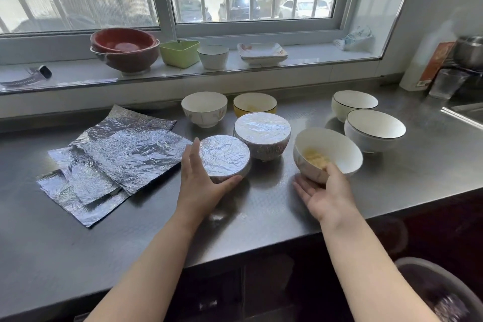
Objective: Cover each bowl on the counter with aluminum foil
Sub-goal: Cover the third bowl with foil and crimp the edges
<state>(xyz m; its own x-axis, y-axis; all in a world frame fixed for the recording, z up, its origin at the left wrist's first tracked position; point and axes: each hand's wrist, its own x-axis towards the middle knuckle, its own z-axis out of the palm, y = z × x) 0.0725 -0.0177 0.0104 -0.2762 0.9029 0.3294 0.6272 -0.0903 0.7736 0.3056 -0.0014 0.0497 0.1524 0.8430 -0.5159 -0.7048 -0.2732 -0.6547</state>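
1. Right hand point(325, 191): palm up, fingers spread and slightly curled under the near wall of the tilted white ceramic bowl holding yellow food point(328, 154); the thumb lies over its near rim. The hand cradles and tips the bowl; its mouth faces near and left.
2. Left hand point(201, 180): fingers straight, thumb spread wide, pressed against the near-left side of the low round bowl capped with crinkled foil point(224, 155). No curl around it is visible.
3. Governing relation: the loose stack of creased aluminium foil sheets point(117, 159) lies flat to the left of both hands, just beside the left hand and well apart from the right. The left hand is judged better placed to fetch a sheet.
4. Uncovered bowl: glossy, deep, rim intact, standing near the counter's middle, right of the two covered bowls.
5. Second foil-covered bowl point(262, 131) stands just behind the first.
6. Still uncovered on the grey steel counter point(78, 256): four further bowls along the far side.
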